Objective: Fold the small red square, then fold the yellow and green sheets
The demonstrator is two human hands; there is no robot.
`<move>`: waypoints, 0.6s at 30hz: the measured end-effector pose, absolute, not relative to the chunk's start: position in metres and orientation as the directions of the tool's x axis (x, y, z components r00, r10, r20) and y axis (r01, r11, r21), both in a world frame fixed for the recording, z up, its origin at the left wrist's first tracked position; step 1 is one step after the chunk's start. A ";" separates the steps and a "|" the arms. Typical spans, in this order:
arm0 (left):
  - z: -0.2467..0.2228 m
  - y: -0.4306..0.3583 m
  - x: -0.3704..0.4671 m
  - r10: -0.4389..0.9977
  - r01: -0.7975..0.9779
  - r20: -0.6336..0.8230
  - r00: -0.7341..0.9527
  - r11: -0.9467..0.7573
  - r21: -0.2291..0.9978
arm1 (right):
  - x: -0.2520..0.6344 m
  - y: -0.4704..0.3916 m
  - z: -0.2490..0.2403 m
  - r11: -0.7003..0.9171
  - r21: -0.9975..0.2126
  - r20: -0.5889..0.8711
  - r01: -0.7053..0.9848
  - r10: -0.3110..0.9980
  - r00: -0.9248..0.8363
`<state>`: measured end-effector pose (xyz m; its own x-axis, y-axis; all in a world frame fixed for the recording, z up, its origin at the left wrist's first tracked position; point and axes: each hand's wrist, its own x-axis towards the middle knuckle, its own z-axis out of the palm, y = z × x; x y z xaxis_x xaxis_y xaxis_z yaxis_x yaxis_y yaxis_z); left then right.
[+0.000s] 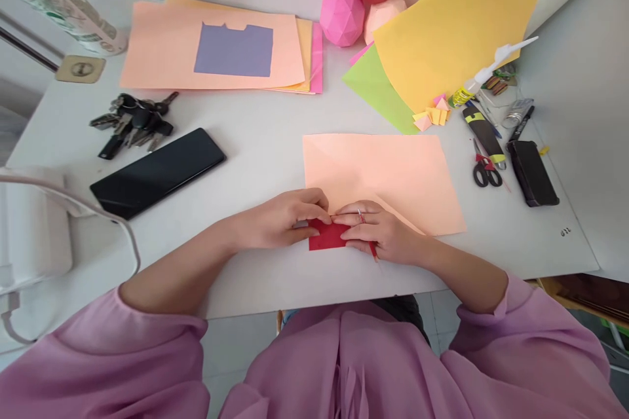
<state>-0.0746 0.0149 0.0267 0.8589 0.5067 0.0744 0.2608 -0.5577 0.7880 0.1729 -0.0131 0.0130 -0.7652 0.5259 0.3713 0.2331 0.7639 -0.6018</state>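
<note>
Red paper (326,239) lies at the near edge of the peach sheet (388,173), seemingly being creased under the half-curled left hand (280,219), its pinch unclear, and flattish right hand (396,237), a slim red item (373,251) tucked between its fingers; the next move calls for even fingertip pressure.

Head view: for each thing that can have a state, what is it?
Red paper: flat, partly under both hands
Phone: face up, screen dark
Keys: bunched together
Purple paper: top edge uneven
Glue bottle: nozzle on
Scissors: lying down, blades unclear
</note>
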 end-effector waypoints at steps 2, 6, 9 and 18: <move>0.031 0.016 -0.078 0.498 0.269 0.028 0.867 -0.514 0.814 | 0.174 -0.013 0.014 0.756 -0.607 0.350 0.246 0.532 -0.771; 0.039 0.014 -0.079 0.490 0.322 -0.003 0.872 -0.568 0.757 | 0.174 -0.011 0.015 0.738 -0.629 0.330 0.247 0.540 -0.774; 0.041 0.013 -0.079 0.505 0.395 -0.008 0.863 -0.665 0.634 | 0.173 -0.011 0.017 0.741 -0.630 0.340 0.232 0.532 -0.775; 0.035 0.018 -0.083 0.503 0.442 0.009 0.864 -0.767 0.465 | 0.172 -0.011 0.018 0.758 -0.595 0.332 0.267 0.534 -0.777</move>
<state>-0.0835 0.0182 0.0353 0.8643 0.5029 0.0090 0.4417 -0.7675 0.4646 0.1724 -0.0108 0.0182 -0.7773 0.5342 0.3323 0.2669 0.7583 -0.5948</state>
